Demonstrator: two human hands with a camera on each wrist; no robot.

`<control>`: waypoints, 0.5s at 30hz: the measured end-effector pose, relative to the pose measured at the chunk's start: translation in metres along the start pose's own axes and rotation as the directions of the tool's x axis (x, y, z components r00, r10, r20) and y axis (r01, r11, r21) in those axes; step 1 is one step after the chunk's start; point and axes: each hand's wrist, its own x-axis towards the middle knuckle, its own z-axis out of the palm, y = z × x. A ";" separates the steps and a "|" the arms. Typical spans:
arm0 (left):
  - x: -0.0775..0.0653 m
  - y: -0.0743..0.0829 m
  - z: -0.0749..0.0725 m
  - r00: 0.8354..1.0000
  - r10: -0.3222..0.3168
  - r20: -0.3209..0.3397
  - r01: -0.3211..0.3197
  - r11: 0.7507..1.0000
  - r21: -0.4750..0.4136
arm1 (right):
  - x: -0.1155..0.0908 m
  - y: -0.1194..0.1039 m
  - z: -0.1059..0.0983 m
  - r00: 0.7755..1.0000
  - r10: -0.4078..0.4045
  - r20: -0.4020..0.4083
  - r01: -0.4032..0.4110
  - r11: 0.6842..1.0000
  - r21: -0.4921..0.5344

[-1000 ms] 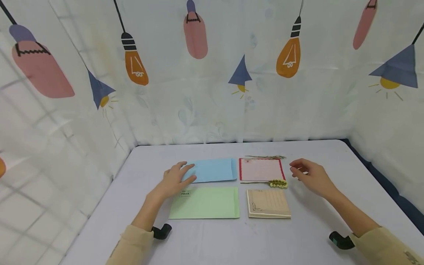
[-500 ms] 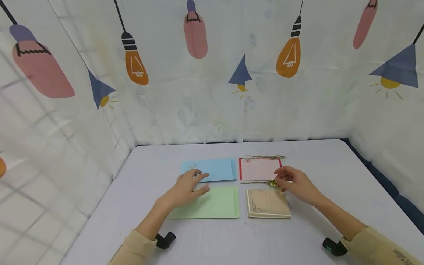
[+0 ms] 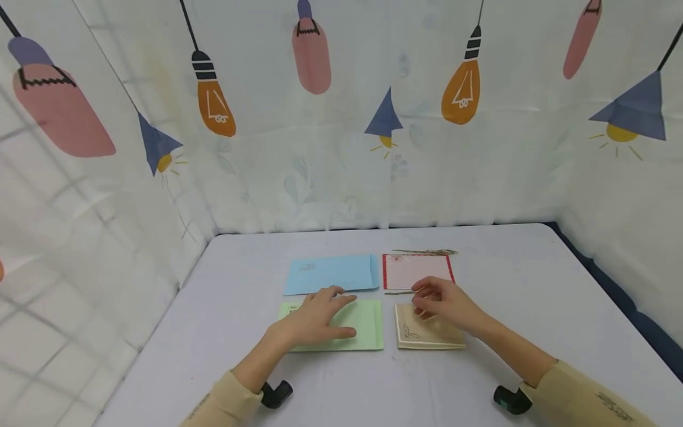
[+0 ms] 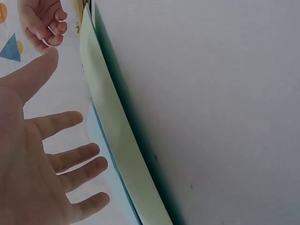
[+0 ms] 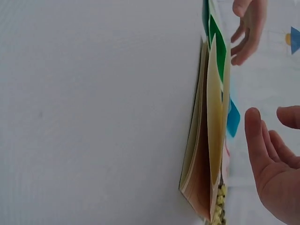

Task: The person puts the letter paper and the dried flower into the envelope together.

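Green envelope (image 3: 367,321); tan, scroll-cornered paper (image 3: 428,334); red-bordered pink card (image 3: 408,271)

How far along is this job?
Looks done: blue paper envelope and green paper envelope laid flat, green nearer. In hand: nothing; left hand hovers over green, right hand over beige printed paper stack. Left, perhaps: red-bordered pale-pink paper card, lying outside both envelopes.

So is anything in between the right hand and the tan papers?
Nothing I can see: the right hand hovers above the tan papers, with only air under its fingers. The yellow flowers lie past their far edge.
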 end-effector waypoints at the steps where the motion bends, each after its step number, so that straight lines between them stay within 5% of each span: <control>1: 0.001 0.001 0.001 1.000 0.000 0.011 0.000 1.000 0.009 | 0.001 -0.001 0.002 1.000 0.008 0.012 -0.008 1.000 0.002; 15: 0.004 0.007 0.005 0.995 -0.021 0.101 0.011 0.995 0.099 | 0.018 -0.004 0.034 0.987 0.085 0.136 -0.084 0.996 -0.009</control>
